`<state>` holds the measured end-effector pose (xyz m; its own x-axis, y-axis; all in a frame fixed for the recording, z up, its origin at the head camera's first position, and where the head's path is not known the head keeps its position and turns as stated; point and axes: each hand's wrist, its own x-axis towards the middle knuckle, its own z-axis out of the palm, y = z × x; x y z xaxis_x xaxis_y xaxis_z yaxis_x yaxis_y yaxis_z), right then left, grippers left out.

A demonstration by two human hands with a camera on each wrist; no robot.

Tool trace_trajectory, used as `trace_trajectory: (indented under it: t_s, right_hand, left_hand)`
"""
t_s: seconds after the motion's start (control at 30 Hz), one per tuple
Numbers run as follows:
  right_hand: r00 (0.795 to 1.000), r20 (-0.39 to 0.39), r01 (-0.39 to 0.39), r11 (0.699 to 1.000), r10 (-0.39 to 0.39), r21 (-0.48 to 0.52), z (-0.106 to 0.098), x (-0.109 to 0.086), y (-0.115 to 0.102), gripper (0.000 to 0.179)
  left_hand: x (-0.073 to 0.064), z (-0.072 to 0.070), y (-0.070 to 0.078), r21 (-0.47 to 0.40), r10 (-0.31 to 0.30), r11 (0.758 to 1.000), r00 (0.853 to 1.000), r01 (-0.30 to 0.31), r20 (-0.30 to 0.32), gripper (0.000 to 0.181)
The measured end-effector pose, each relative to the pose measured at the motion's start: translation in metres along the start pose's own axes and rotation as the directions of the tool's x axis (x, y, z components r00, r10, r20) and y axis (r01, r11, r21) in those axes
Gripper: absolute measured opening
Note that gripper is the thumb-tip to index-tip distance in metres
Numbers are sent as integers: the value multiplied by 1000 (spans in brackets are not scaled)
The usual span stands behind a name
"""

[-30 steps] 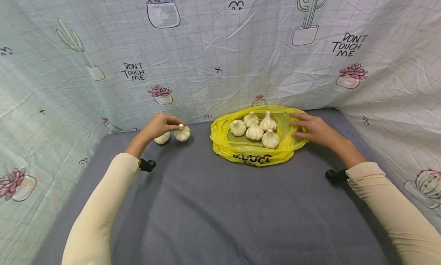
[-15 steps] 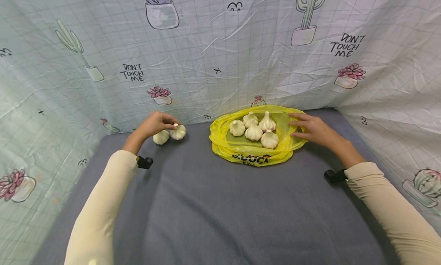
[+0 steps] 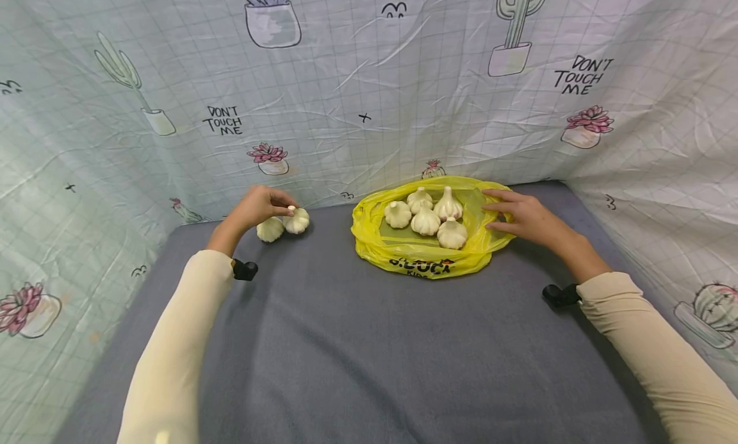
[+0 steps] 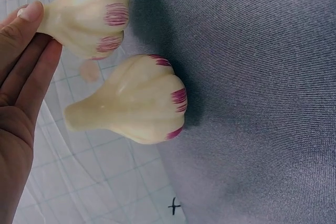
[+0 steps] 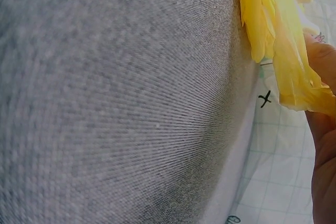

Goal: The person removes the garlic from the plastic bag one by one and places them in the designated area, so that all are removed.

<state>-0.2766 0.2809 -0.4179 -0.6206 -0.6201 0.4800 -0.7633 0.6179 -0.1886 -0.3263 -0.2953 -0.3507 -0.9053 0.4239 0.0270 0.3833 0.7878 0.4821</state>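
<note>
In the head view, my left hand [image 3: 262, 207] pinches the stem of a garlic bulb [image 3: 297, 222] at the back left of the table. A second garlic bulb [image 4: 142, 100] stands right beside it, and both show purple streaks at the base in the left wrist view. To the right lies a yellow plastic bag [image 3: 429, 266], its mouth spread wide around several garlic bulbs [image 3: 425, 222]. My right hand [image 3: 527, 220] holds the bag's right rim, with yellow film between thumb and fingers in the right wrist view.
Grey cloth [image 3: 346, 348] covers the table. A pale curtain [image 3: 357, 72] printed with cacti hangs close behind the bulbs and the bag, and continues along both sides.
My left hand has moved slightly left with its garlic bulb, bringing it closer to the second one. The right hand and the bag have stayed in place.
</note>
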Motion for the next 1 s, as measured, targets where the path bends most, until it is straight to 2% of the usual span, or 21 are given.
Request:
trace_trajectory:
  t_s: [0.53,1.0]
  right_hand:
    - [1000,4,-6,1000,6,-15,-1,-1,1,43]
    - [1000,8,-13,1000,13,-13,0,-2,2,43]
  left_hand:
    - [5,1,-2,25,-24,999,1000,24,2,19]
    - [10,2,-8,54,-8,999,1000,8,16,14]
